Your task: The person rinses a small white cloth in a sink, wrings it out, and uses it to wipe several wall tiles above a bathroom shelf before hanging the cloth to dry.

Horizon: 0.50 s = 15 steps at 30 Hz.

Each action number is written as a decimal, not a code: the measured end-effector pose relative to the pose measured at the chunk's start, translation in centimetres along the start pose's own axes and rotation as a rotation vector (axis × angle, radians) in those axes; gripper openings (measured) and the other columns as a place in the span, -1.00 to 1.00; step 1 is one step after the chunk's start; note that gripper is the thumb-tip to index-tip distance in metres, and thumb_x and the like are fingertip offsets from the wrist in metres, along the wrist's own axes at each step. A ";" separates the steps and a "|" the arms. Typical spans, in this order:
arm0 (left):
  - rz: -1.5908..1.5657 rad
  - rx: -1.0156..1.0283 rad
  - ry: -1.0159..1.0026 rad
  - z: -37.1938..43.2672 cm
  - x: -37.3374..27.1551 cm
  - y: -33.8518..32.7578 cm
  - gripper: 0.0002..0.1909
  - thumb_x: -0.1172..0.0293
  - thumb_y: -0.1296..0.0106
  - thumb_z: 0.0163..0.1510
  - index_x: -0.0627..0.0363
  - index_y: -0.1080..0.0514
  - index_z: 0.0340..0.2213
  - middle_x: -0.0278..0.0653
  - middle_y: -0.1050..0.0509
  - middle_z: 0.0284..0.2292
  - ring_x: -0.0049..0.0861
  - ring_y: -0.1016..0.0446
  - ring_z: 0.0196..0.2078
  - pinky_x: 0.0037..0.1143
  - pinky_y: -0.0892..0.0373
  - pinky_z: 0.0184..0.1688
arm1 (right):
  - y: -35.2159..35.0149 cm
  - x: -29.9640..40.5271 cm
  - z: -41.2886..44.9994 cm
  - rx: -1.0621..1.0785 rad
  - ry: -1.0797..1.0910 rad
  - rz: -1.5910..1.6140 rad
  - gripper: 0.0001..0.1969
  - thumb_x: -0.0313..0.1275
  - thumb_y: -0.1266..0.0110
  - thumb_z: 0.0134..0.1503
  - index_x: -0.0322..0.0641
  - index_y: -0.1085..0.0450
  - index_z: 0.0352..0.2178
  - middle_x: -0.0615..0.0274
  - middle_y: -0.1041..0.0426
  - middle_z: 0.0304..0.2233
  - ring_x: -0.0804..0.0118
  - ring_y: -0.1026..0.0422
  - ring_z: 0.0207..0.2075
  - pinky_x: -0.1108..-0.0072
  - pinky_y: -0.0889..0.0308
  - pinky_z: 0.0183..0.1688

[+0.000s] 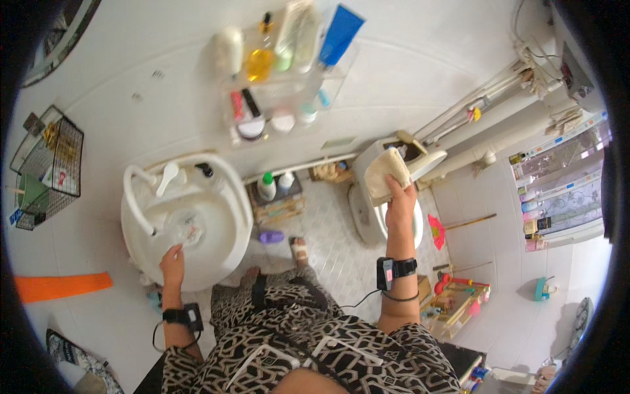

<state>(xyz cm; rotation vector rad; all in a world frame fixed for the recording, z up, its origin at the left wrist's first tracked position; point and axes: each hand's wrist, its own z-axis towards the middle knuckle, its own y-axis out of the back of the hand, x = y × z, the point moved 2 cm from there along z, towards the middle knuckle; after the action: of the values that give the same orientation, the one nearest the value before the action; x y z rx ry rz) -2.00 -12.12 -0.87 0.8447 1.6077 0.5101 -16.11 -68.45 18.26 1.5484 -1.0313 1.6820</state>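
My right hand point(401, 199) grips a folded cream cloth point(386, 177), raised in front of the white toilet point(418, 224). My left hand point(172, 263) is over the front part of the white washbasin point(226, 251), just below the end of a curved white spout point(135, 202). Its fingers look loosely curled, and whether they hold anything small cannot be seen. A white tap handle point(168, 176) stands at the back of the basin. Around the drain there is a clear patch point(189, 229) with small reddish bits, too blurred to name.
A wall shelf with bottles, a blue tube point(340, 37) and jars is above the basin. A black wire basket point(49, 170) hangs at left. Beside the basin, a low rack holds a green-capped bottle point(267, 186). A purple slipper point(271, 237) lies on the tiled floor.
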 end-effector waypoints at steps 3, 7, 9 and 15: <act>-0.116 -0.085 0.042 -1.7 -0.9 0.2 -0.72 0.37 0.14 0.14 0.23 -0.42 -0.18 -0.12 -0.47 -0.20 -0.33 -0.42 -0.14 -0.44 -0.29 -0.04 | -0.5 3.3 5.1 -0.047 0.138 -0.054 -0.62 -0.52 -0.10 0.00 -0.35 -0.27 -0.11 0.25 -0.39 -0.20 0.38 -0.36 -0.18 0.58 -0.23 -0.12; -0.122 -0.140 0.187 -3.6 -4.5 -0.8 -0.75 0.41 0.12 0.14 0.26 -0.42 -0.20 -0.12 -0.47 -0.24 -0.37 -0.42 -0.17 -0.47 -0.29 -0.06 | -1.1 7.4 11.7 -0.074 0.284 -0.081 -0.64 -0.48 -0.15 -0.03 -0.32 -0.29 -0.16 0.26 -0.39 -0.24 0.43 -0.35 -0.22 0.58 -0.25 -0.16; -0.185 -0.186 0.151 -3.8 -6.4 -1.7 -0.76 0.43 0.11 0.13 0.27 -0.42 -0.21 -0.13 -0.47 -0.25 -0.40 -0.42 -0.19 -0.49 -0.29 -0.07 | -1.3 8.5 15.2 -0.034 0.264 -0.016 -0.64 -0.48 -0.15 -0.03 -0.31 -0.29 -0.16 0.26 -0.39 -0.25 0.44 -0.35 -0.23 0.59 -0.26 -0.19; -0.391 -0.219 0.087 -4.3 -12.1 -3.6 -0.79 0.50 0.13 0.10 0.31 -0.42 -0.25 -0.24 -0.47 -0.32 -0.56 -0.40 -0.23 -0.58 -0.28 -0.12 | -3.0 12.9 22.4 0.098 0.234 0.347 -0.62 -0.45 -0.11 -0.02 -0.33 -0.27 -0.14 0.18 -0.38 -0.26 0.31 -0.39 -0.26 0.50 -0.34 -0.25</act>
<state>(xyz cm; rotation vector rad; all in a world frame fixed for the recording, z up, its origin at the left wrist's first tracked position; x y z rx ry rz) -6.46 -23.07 5.26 0.3354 1.7074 0.4363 -3.77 -87.08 31.60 1.2417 -1.1546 2.1206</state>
